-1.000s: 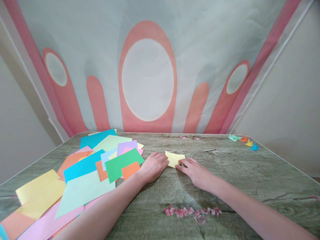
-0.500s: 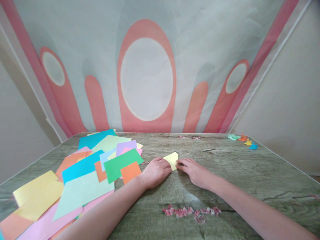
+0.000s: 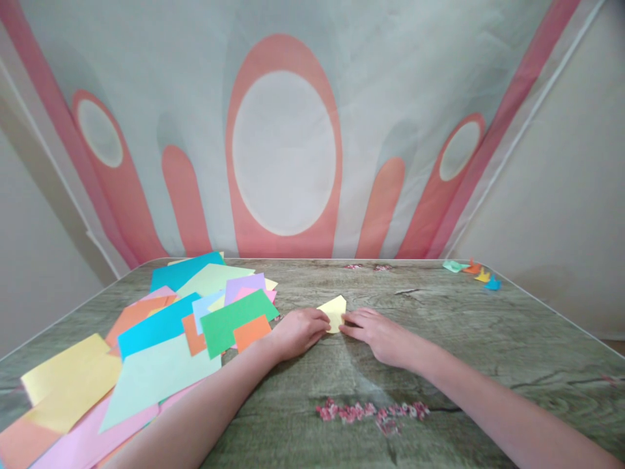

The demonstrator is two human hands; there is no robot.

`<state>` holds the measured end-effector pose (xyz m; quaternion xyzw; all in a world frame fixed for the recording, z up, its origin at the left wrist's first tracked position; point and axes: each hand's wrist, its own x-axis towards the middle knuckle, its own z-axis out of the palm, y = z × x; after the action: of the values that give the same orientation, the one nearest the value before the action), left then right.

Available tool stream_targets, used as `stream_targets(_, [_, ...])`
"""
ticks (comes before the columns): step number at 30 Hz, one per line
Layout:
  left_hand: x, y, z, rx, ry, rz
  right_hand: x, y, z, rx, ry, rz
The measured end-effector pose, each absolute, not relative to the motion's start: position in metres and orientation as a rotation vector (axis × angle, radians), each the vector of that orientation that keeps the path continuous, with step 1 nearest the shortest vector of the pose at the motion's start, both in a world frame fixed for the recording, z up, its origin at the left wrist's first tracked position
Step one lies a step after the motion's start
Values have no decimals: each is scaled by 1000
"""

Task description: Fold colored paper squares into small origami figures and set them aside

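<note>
A small pale yellow folded paper [image 3: 334, 314] lies on the wood-patterned table between my two hands. My left hand [image 3: 301, 333] is closed on its left side, the fingertips resting at the paper's lower left edge. At the paper's right edge, the thumb and fingers of my right hand [image 3: 375, 333] pinch the side. The paper has a pointed top right corner, and its outer edges are partly hidden under my fingertips.
Many coloured sheets, among them a green one [image 3: 238, 320] and a light mint one [image 3: 161, 378], overlap on the left. Several small folded paper figures, one of them blue [image 3: 493, 283], stand at the back right. Behind the table [image 3: 469, 339] hangs a patterned backdrop [image 3: 283, 150].
My left hand's fingers have shifted slightly on the paper, and the hand looks more bunched. My right fingertips now reach a little further onto the paper's right side. The view has moved slightly.
</note>
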<state>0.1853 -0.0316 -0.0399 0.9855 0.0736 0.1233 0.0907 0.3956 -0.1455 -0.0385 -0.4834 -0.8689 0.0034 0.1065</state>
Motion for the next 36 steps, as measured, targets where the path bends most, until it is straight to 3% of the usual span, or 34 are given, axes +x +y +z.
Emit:
stream_targets(22, [187, -28, -38, 2757, 235, 404, 391, -151, -31, -1532, -2619, 134])
stream_targets(36, [184, -26, -28, 2721, 256, 349, 362, -156, -39, -1765, -2565, -102])
